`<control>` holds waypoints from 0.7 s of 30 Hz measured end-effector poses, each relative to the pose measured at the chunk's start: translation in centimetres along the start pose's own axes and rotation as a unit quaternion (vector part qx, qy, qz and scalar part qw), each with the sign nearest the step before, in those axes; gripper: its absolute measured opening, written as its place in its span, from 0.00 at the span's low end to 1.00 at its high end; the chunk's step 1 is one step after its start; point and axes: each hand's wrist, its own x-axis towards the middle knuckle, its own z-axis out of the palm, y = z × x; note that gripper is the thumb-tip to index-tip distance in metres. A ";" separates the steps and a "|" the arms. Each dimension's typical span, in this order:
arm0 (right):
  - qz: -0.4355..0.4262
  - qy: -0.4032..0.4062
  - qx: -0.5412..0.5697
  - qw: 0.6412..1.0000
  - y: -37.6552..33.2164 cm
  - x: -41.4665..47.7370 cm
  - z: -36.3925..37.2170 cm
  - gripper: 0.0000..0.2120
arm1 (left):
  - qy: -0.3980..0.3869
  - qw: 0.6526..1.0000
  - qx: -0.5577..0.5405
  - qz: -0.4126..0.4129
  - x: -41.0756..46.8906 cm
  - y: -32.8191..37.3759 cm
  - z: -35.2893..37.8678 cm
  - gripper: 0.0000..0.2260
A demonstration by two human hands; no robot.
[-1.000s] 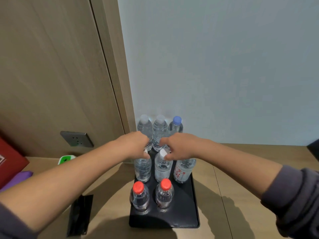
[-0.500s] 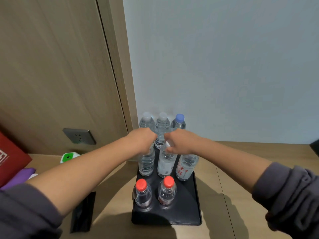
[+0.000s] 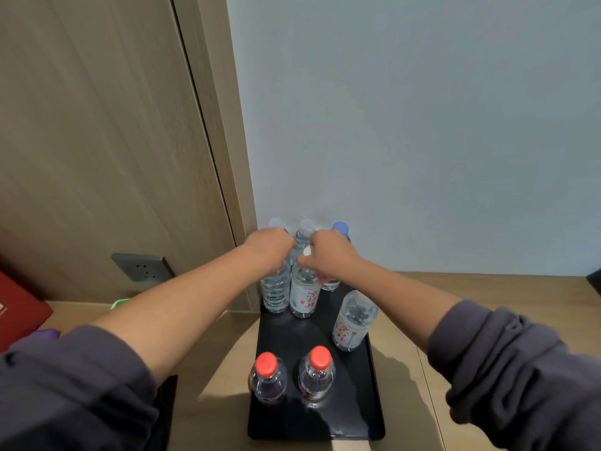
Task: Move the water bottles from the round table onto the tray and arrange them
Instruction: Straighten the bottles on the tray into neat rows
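All the water bottles in view stand upright on the black tray [image 3: 351,415]. Two of them are under the hands, side by side and touching, toward the tray's far end. The left hand [image 3: 270,247] sits on top of the green-label bottle [image 3: 276,289], knuckles up, fingers curled down round its neck so that the cap is hidden. The right hand [image 3: 330,253] comes in from the other side and pinches the white cap of the red-lettered bottle [image 3: 304,296] between thumb and bent fingers. The two hands almost meet above the bottles. Both forearms are bare and reach forward, with dark grey sleeves [image 3: 520,369] pushed up toward the elbows.

Behind the hands a back row [image 3: 305,227] of three bottles stands against the wall, two with pale caps and one with a blue cap. A second red-lettered one, the right-side bottle [image 3: 354,320], stands apart near the tray's right edge. Nearest the camera, two red-capped bottles [image 3: 317,369] stand side by side, just apart.

The tray rests on a light wooden top [image 3: 487,288] that meets a pale blue-grey wall [image 3: 422,125]. To the left is a wood-grain panel [image 3: 97,125] carrying a grey wall socket [image 3: 141,266]. At the left edge lie a red item [image 3: 19,307], something purple [image 3: 45,333] and a small green-and-white object [image 3: 118,302]; what they are cannot be told. A flat black object [image 3: 167,415] lies partly under the left forearm.
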 end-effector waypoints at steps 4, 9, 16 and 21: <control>0.011 0.002 0.005 1.000 -0.7 0.4 0.4 0.11 | 0.003 1.000 -0.003 -0.017 0.1 0.2 0.6 0.14; -0.004 -0.096 -0.045 0.994 -1.0 0.5 -0.3 0.08 | 0.005 0.999 -0.011 -0.040 0.1 0.4 1.4 0.14; -0.047 -0.041 -0.030 0.998 -0.6 0.3 0.6 0.11 | 0.039 0.998 -0.006 -0.050 0.0 0.4 1.7 0.10; -0.032 -0.019 0.005 0.999 -0.2 0.2 1.2 0.10 | 0.047 0.998 0.011 -0.045 0.1 0.8 1.9 0.10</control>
